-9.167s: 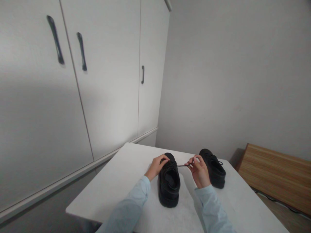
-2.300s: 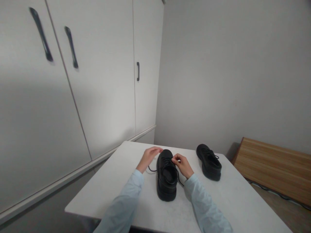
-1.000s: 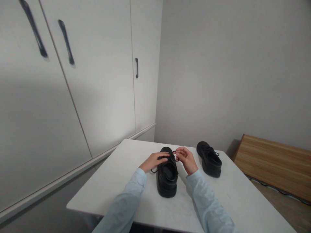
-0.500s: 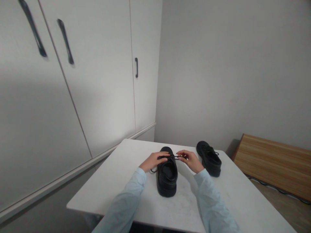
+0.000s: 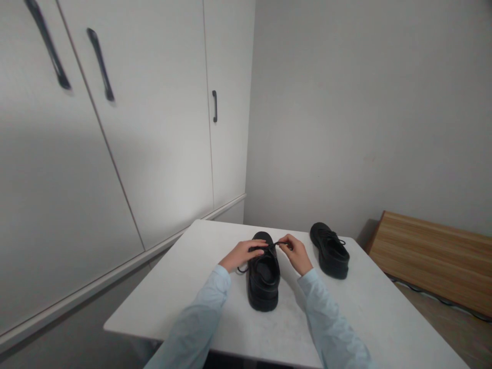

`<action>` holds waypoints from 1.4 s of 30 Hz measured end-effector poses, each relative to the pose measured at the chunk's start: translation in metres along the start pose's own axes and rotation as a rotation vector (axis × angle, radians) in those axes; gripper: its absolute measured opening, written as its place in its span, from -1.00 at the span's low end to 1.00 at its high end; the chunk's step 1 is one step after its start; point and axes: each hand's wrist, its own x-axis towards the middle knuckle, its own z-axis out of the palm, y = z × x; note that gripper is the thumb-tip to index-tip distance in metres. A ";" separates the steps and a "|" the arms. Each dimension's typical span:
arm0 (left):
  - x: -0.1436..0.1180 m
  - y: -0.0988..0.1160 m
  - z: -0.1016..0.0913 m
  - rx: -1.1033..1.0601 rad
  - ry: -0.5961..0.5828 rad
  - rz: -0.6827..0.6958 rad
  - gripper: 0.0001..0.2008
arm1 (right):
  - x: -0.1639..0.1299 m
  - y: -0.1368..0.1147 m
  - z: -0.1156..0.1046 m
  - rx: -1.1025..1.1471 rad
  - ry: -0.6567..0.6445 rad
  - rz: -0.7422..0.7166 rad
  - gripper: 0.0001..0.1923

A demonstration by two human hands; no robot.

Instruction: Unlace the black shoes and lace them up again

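A black lace-up shoe [image 5: 263, 297] stands upright on the white table with its heel toward me. My left hand [image 5: 246, 253] reaches over its left side, thumb and fingers closed at the lace knot on top. A lace loop hangs out below that hand on the left. On the other side my right hand [image 5: 293, 252] pinches the black shoelace [image 5: 279, 243], which runs from the knot into its fingers. The fingertips partly cover the knot. Farther right stands a second black shoe [image 5: 333, 256], untouched, with its lace tied.
Both shoes rest on a white table [image 5: 172, 297]. A white cabinet [image 5: 165, 133] with dark handles runs along the left, and a grey wall [image 5: 365, 113] stands behind. Beyond the table's right edge is a wood-grain board [image 5: 434, 256], with a dark cable along its lower edge.
My right hand has shifted slightly left, closer to the shoe, and a little up with the shoelace in its fingers. The left hand has stayed at the knot.
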 end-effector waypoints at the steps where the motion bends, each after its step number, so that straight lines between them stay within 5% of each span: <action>1: 0.000 0.000 0.000 0.001 0.000 0.003 -0.66 | 0.001 0.001 -0.002 0.018 0.031 0.011 -0.92; 7: -0.001 0.001 -0.001 0.057 -0.014 0.023 -0.66 | 0.006 0.025 -0.019 -0.085 0.105 0.128 -0.93; 15: 0.000 -0.004 -0.004 0.005 -0.033 0.005 -0.63 | -0.002 0.043 -0.028 -0.239 -0.198 0.141 -0.54; 19: 0.001 -0.005 -0.010 -0.024 0.092 -0.033 -0.66 | -0.004 0.028 -0.026 -0.149 -0.279 0.134 -0.55; 24: 0.000 -0.001 -0.017 0.099 0.312 -0.031 -0.73 | -0.006 0.016 -0.016 -0.038 -0.393 0.026 -0.31; 32: 0.000 0.005 -0.002 0.158 0.101 -0.021 -0.75 | -0.009 0.025 0.000 0.047 -0.491 -0.028 -0.14; 42: 0.002 -0.001 0.007 0.104 0.109 -0.024 -0.75 | -0.009 0.027 0.002 0.068 -0.488 -0.057 -0.18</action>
